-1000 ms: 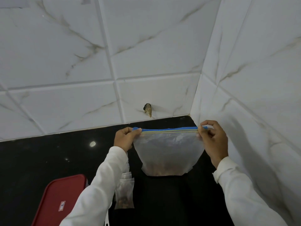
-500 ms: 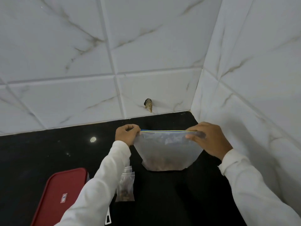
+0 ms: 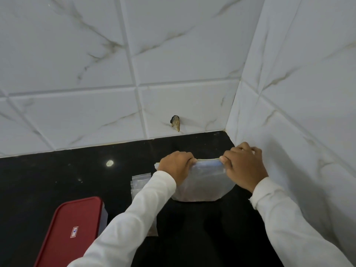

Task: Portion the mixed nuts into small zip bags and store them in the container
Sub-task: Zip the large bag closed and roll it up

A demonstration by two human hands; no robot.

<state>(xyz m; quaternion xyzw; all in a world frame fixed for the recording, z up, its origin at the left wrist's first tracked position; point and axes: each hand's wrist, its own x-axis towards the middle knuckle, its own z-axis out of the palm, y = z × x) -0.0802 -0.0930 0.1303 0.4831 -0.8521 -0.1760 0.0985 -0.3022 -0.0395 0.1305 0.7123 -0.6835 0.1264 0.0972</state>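
Note:
A large clear zip bag (image 3: pixel 204 184) with a blue-and-yellow zip strip stands on the black counter (image 3: pixel 57 180); brown nuts show dimly at its bottom. My left hand (image 3: pixel 176 166) grips the left end of the bag's top, and my right hand (image 3: pixel 243 167) grips the right end; both sets of fingers curl over the strip. Small clear zip bags (image 3: pixel 139 182) lie on the counter just left of my left forearm. One small bag with nuts (image 3: pixel 153 231) peeks out under that forearm. A container with a red lid (image 3: pixel 71 230) sits at lower left.
White marble-pattern tiled walls (image 3: pixel 192 105) meet in a corner directly behind and to the right of the big bag. A small dark and tan chip (image 3: pixel 175 122) marks the back wall just above the counter.
Both hands moved closer together along the bag's top, and the bag's mouth now looks bunched and narrower. The view shifted so the small empty bags show left of my forearm.

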